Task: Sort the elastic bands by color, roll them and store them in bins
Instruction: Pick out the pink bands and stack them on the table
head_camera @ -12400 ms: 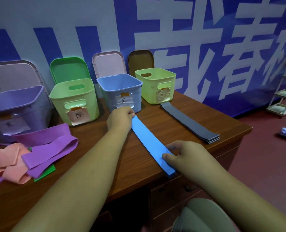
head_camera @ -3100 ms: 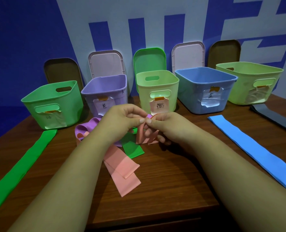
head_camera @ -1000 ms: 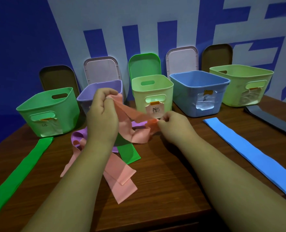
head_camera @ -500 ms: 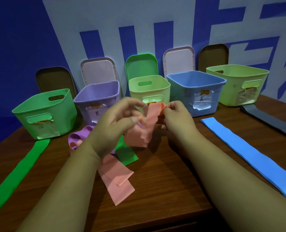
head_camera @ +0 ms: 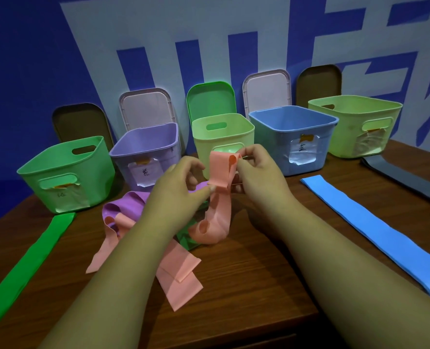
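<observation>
Well, the left hand [head_camera: 181,190] and right hand [head_camera: 256,172] pinch a pink band [head_camera: 220,172] just above the bench [head_camera: 246,285], and no band looks rolled or in the bins [head_camera: 95,182] yet.

So the hands have let go of the blue band [head_camera: 375,222], which now lies flat on its own out at 3 o'clock. Both moved over to the pink band [head_camera: 220,170]. A second ago the left hand [head_camera: 176,190] had it pulled up high and stretched. Now that hand's dropped back in, pinching a fold at about 8 o'clock from the right hand [head_camera: 259,172]. The right one has lifted the top end in front of the pale green bin [head_camera: 224,132], and the band's gone slack.
</observation>
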The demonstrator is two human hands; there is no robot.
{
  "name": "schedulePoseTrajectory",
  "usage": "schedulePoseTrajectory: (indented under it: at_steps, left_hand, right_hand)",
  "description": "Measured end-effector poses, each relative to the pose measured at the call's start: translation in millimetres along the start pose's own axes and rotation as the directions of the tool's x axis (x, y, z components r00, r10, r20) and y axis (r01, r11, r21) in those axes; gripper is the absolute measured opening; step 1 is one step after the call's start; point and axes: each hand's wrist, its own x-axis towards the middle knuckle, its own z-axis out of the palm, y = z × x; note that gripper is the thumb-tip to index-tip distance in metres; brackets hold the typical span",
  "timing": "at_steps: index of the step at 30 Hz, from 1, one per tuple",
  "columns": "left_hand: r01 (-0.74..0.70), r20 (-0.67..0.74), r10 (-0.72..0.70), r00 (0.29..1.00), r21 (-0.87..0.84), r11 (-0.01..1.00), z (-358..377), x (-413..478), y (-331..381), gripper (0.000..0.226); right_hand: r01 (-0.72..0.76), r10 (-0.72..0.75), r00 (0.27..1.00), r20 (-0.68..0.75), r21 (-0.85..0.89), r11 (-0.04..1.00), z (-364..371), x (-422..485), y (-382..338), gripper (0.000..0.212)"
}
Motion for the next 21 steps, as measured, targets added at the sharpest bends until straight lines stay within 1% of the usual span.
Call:
schedulePoseTrajectory:
  at_steps: [1,3,4,7,10,15,17,19,21]
  left_hand:
    - [-0.008,0.014,0.008,1.0,-0.044,0.999,0.5,1.1,-1.0,0.038]
    - [0.038,0.08,-0.023,0.997,-0.189,0.981,1.1,0.2,1.4,0.038]
    - [0.053,0.101,-0.031,0.994,-0.218,0.974,2.1,-0.5,2.0,0.035]
    - [0.013,0.058,-0.002,0.998,-0.19,0.982,5.2,-1.7,3.7,0.024]
    - [-0.003,0.001,0.004,1.0,-0.273,0.962,0.7,-2.7,9.1,0.019]
    - [-0.046,-0.124,0.014,0.992,-0.255,0.966,-13.5,-1.2,25.1,0.018]
    - [-0.106,-0.191,0.065,0.979,-0.215,0.971,-22.1,5.3,33.2,0.017]
    - [-0.167,-0.212,0.124,0.969,-0.198,0.966,-33.3,13.9,43.7,0.016]
    - [-0.205,-0.217,0.164,0.962,-0.184,0.961,-46.4,23.9,56.4,0.017]
  right_hand:
    - [0.008,-0.008,1.0,-0.004,-0.002,1.0,0.1,0.1,0.0,0.013]
    - [0.014,-0.014,1.0,-0.012,-0.008,1.0,-0.3,-0.6,-0.7,0.011]
    - [0.011,-0.011,1.0,-0.014,-0.001,1.0,-0.7,-1.9,-1.8,0.01]
    - [0.008,-0.008,1.0,-0.024,0.015,1.0,-1.7,-3.5,-2.5,0.012]
    - [0.051,-0.052,0.998,-0.026,-0.025,0.998,-3.3,-4.2,-4.6,0.009]
    - [0.12,-0.122,0.991,-0.058,-0.026,0.992,-5.8,-7.3,-7.3,0.009]
    - [0.175,-0.18,0.982,-0.061,-0.081,0.981,-6.0,-8.4,-6.6,0.009]
    - [0.233,-0.239,0.971,-0.032,-0.127,0.964,-6.6,-10.2,-7.2,0.008]
    - [0.257,-0.259,0.966,-0.001,-0.102,0.961,-6.5,-11.6,-7.6,0.017]
